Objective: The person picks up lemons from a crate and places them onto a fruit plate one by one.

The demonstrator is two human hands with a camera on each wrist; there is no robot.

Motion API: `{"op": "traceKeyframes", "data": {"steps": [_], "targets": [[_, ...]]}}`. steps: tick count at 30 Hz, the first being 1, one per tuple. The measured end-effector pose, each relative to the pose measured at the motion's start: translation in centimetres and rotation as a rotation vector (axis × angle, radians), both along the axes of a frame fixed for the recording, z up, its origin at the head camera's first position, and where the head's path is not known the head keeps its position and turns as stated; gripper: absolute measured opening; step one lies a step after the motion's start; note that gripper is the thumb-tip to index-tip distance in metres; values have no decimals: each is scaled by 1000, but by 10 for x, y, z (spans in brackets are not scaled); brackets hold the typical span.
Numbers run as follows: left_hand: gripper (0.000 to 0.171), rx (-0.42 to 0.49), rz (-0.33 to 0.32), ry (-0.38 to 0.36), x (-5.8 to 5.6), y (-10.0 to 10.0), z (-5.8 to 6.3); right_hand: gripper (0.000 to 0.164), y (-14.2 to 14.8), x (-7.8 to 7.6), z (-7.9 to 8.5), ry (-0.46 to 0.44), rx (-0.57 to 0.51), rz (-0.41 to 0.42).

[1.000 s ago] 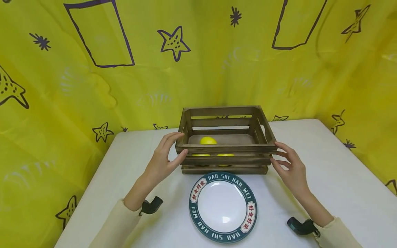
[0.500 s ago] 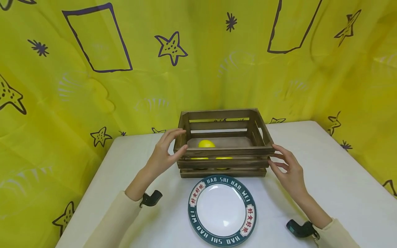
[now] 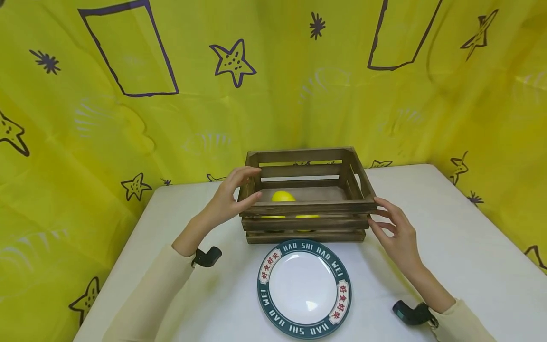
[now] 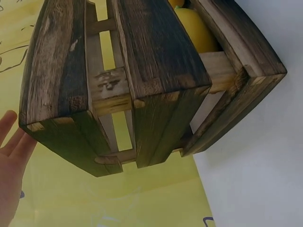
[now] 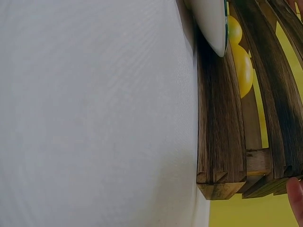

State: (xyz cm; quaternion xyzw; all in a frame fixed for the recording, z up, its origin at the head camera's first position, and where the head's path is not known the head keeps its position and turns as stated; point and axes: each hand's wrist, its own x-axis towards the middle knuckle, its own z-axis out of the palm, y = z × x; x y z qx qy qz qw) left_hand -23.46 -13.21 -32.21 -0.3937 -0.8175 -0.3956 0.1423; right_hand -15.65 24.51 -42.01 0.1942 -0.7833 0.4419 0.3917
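Note:
A brown slatted wooden crate stands on the white table, with several round yellow fruits inside. In the left wrist view, one yellow fruit shows between the slats. My left hand is at the crate's left front corner, fingers and thumb spread apart, fingertips overlapping the rim in the head view. My right hand has its fingertips and thumb at the right front corner. The right wrist view catches only a fingertip beside the crate's end. Directly before the crate lies a white plate with a green lettered rim.
A yellow curtain with drawn stars hangs behind the white table. The plate's back edge lies close to the crate's front. Small black devices, such as the left one, sit at both wrists.
My left hand has moved up and slightly right along the crate's left corner. The right hand keeps its place at the other corner. The head view has shifted slightly.

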Motion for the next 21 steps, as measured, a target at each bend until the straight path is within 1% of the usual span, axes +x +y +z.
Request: {"op": "traceKeyframes", "data": {"steps": [6, 9, 15, 21], "targets": [[54, -17, -52, -53, -7, 2, 3, 71, 1, -2, -3, 2, 6, -8], [55, -33, -67, -63, -11, 5, 4, 71, 2, -2, -3, 9, 1, -7], [57, -55, -121, -63, -18, 9, 6, 71, 2, -2, -4, 17, -6, -1], [53, -75, -153, -92, -25, 12, 5, 70, 2, -2, -3, 14, -7, 14]]}}
